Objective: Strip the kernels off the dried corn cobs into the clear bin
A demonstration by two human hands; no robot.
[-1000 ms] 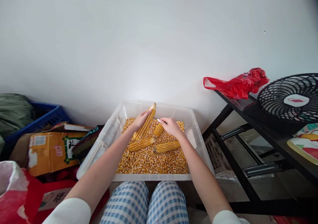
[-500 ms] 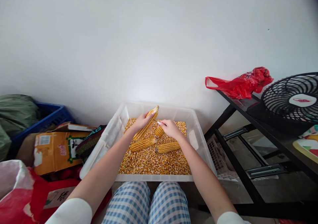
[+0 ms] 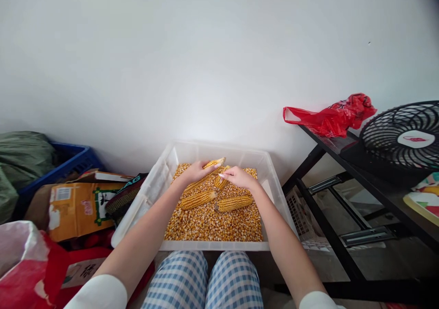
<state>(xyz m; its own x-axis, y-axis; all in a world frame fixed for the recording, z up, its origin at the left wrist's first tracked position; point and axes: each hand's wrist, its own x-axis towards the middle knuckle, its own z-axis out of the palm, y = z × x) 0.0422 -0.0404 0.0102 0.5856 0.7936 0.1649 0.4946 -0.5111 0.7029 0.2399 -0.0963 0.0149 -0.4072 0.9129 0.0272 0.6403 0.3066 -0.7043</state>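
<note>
My left hand (image 3: 198, 171) is wrapped round an ear of corn (image 3: 216, 162), whose tip points right and slightly up. Close by on the right, my right hand (image 3: 238, 177) has its fingers pinched together near that ear; whatever sits in the pinch is too small to make out. Below the hands, a left ear of corn (image 3: 198, 200) and a right ear of corn (image 3: 235, 203) lie on a bed of loose corn kernels (image 3: 212, 226). More corn shows partly under and between my hands. A translucent plastic bin (image 3: 274, 199) holds all of it.
To the right stands a black table frame (image 3: 329, 217) with a red plastic bag (image 3: 332, 119) and a black fan (image 3: 408, 137). At left are a cardboard box (image 3: 77, 208), a blue crate (image 3: 72, 162) and a red bag (image 3: 51, 268). A white wall (image 3: 206, 62) rises behind the bin.
The ear in my left hand has tilted from steep to nearly level, its tip moving right and down. My right hand has shifted slightly right and down.
</note>
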